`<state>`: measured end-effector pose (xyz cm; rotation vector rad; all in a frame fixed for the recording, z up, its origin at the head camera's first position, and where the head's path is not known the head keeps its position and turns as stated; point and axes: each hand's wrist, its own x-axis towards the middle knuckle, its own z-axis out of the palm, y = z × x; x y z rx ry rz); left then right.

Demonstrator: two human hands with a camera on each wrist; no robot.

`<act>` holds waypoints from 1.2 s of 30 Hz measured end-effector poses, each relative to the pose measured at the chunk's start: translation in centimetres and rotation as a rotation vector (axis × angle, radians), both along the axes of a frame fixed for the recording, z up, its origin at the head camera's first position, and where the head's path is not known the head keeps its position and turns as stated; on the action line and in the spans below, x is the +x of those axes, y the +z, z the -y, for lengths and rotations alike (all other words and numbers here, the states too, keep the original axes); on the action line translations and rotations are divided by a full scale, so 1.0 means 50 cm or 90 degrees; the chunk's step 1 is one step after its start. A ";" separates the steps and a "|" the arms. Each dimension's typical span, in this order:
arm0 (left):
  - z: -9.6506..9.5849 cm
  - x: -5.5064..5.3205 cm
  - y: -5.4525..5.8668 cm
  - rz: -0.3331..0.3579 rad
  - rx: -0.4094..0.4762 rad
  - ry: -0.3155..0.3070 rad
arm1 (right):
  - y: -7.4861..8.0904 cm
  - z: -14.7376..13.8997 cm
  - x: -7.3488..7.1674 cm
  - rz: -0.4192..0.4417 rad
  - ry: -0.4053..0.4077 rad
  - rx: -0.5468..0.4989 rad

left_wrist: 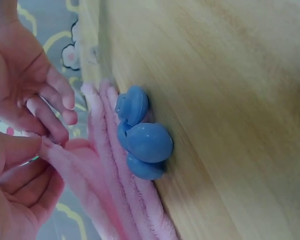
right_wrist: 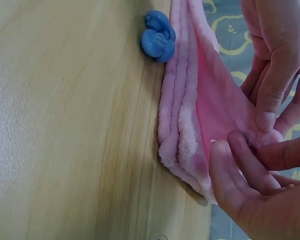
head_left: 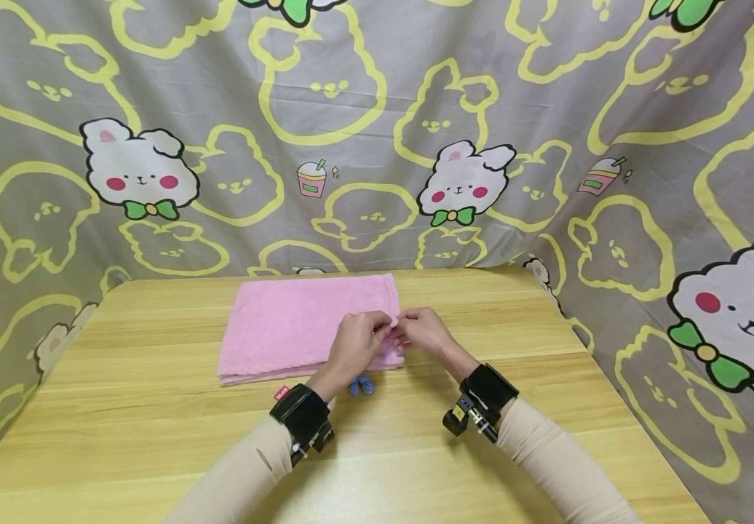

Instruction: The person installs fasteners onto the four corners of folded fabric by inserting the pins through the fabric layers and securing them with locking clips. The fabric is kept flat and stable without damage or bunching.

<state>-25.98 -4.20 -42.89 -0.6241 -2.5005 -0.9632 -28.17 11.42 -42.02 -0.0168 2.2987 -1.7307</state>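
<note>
A fluffy pink blanket [head_left: 298, 320] lies folded in layers on the table, its right part lifted at the hands. My left hand [head_left: 357, 338] pinches the raised edge between thumb and fingers, as the left wrist view shows. Facing it, my right hand [head_left: 426, 331] pinches the same bit of cloth, thumb and index fingertips at the fold, other fingers loosely bent. Whatever sits between those fingertips is hidden. Several rounded, mushroom-like blue plastic pieces [left_wrist: 149, 142] lie in a cluster against the blanket's near edge, below my left wrist. They also show in the right wrist view as blue pieces [right_wrist: 159, 37].
The wooden table [head_left: 154, 437] extends around the blanket on all sides. A grey curtain [head_left: 364, 167] printed with yellow outlines and white rabbits hangs behind and at both sides. Black straps with small cameras [head_left: 475, 407] sit on both wrists.
</note>
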 end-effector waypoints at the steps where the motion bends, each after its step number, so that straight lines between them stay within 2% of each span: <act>1: 0.000 0.001 -0.001 0.001 0.001 -0.003 | 0.000 0.000 0.000 0.008 -0.002 -0.006; 8: 0.003 0.004 -0.002 0.003 -0.004 -0.007 | 0.004 0.000 0.001 0.040 -0.016 -0.030; 13: 0.003 0.008 -0.003 0.023 -0.004 -0.019 | 0.006 0.000 0.002 0.049 -0.014 -0.029; 17: 0.003 0.011 -0.004 0.040 -0.003 -0.027 | 0.005 0.000 0.001 0.041 -0.012 -0.023; 22: 0.003 0.015 -0.006 0.040 -0.006 -0.023 | 0.005 -0.002 0.001 0.037 -0.020 -0.017; 28: 0.001 0.018 -0.007 0.028 -0.006 -0.023 | 0.008 -0.004 0.001 0.032 -0.004 0.002; 36: 0.001 0.016 -0.009 0.034 -0.016 -0.019 | 0.009 -0.018 -0.003 0.014 0.023 0.034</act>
